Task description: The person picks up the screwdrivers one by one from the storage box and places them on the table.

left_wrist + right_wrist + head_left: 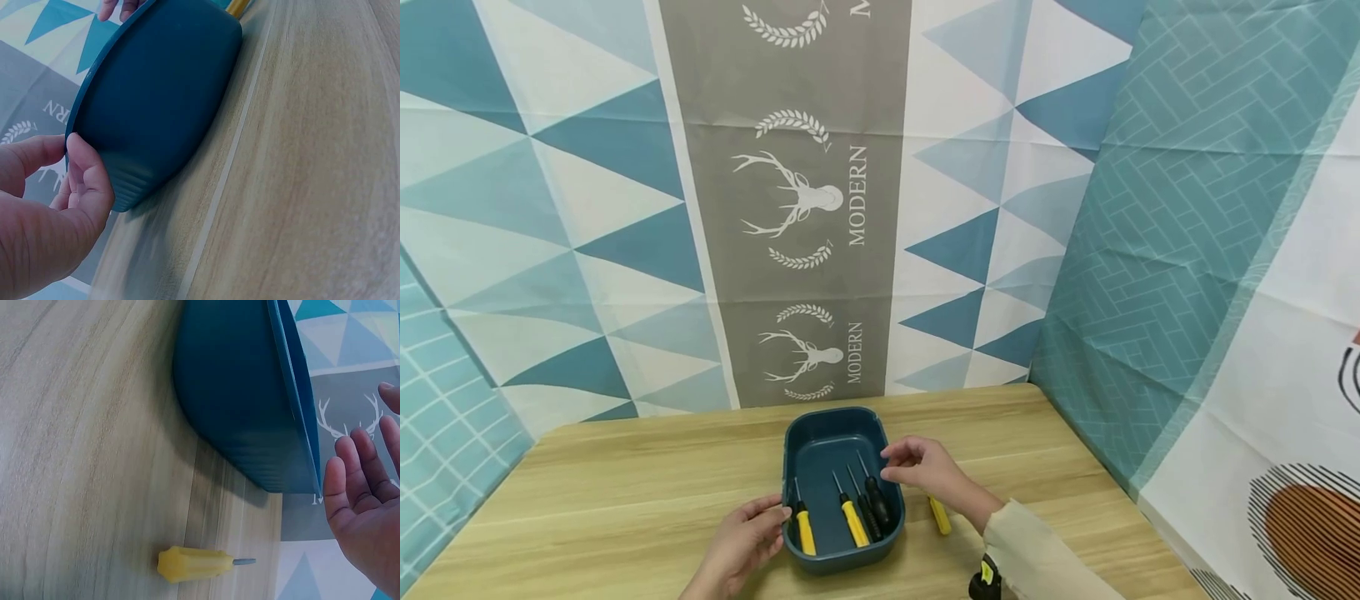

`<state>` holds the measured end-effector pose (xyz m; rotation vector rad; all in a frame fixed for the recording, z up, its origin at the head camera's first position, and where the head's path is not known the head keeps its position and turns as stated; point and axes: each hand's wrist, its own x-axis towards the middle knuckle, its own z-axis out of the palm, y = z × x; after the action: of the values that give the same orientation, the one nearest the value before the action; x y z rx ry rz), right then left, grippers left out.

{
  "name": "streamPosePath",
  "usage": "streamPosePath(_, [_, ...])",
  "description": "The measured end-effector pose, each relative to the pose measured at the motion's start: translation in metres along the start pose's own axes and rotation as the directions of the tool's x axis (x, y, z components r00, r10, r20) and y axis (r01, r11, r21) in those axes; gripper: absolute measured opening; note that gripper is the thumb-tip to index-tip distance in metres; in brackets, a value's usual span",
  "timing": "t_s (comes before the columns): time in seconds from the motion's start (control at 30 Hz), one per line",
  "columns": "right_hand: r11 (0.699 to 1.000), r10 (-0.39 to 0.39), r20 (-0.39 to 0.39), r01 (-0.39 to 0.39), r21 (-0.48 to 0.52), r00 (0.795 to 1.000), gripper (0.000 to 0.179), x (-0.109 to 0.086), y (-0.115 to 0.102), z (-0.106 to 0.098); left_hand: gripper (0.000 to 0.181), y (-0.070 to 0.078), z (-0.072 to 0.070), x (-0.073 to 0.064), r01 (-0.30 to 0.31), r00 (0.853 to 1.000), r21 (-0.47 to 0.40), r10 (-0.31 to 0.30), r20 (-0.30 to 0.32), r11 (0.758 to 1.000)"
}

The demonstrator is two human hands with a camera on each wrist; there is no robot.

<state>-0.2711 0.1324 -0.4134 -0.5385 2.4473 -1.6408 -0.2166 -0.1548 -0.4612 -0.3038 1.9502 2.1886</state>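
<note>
A dark blue plastic tray (pixel 835 565) stands on the wooden table, with several screwdrivers in it. One yellow-handled screwdriver (pixel 806 532) lies along its left side. Another yellow-handled screwdriver (pixel 853 522) lies near the middle, beside two black-handled ones (pixel 877 502) at the right. My left hand (pixel 747 533) pinches the tray's left rim between thumb and fingers, as the left wrist view also shows. By the right rim my right hand (pixel 927 468) hovers with loosely bent fingers and nothing in them. A short yellow screwdriver (pixel 195 564) lies on the table outside the tray, below that hand.
A black object with a yellow label (pixel 985 579), perhaps a tape measure, sits by the right sleeve at the front. The wooden table (pixel 647 492) reaches back to a patterned cloth (pixel 805 200), and more cloth (pixel 1195 208) hangs along the right side.
</note>
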Motion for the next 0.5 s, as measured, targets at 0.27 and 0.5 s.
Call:
streamPosePath(0.27, [1.0,-0.013,0.018,0.013,0.01,1.0,0.032,0.0009,-0.005,0.0054,0.059,0.001,-0.0009,-0.0009,-0.008,1.0,-0.006,0.008,0.023,1.0])
streamPosePath(0.5, [1.0,-0.016,0.032,0.015,0.015,0.999,0.028,0.0032,-0.0058,0.0098,0.06,0.0005,-0.0002,-0.0003,-0.003,1.0,-0.003,0.003,0.012,1.0])
